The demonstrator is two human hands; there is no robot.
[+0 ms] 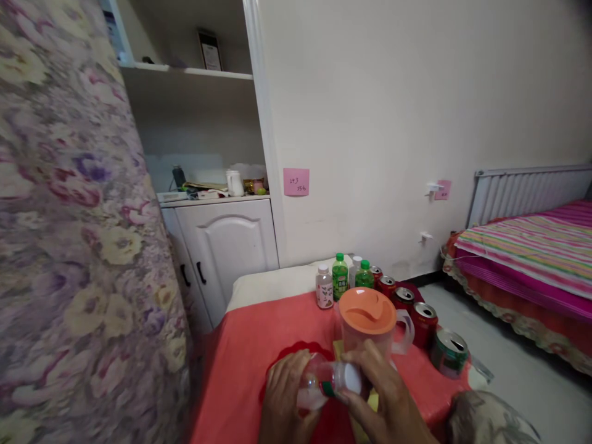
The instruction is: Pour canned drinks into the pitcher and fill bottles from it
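Observation:
A clear plastic bottle (314, 383) with a white cap (350, 377) lies tilted sideways between my hands. My left hand (285, 394) wraps around the bottle's body. At the other end, the thumb and fingers of my right hand (382, 394) pinch the cap. Beneath the bottle is a red scalloped tray (276, 357), partly covered by my hands. Just beyond my right hand stands a clear pitcher (365, 339) with an orange lid (367, 310). Something yellow, mostly hidden, lies below the bottle and pitcher.
Behind the pitcher stand a white bottle (324, 288) and green-capped bottles (340, 276). Several drink cans (424, 322) line the right side of the red-covered table (231, 370). A floral curtain (92, 246) hangs at left; a bed (531, 259) stands at right.

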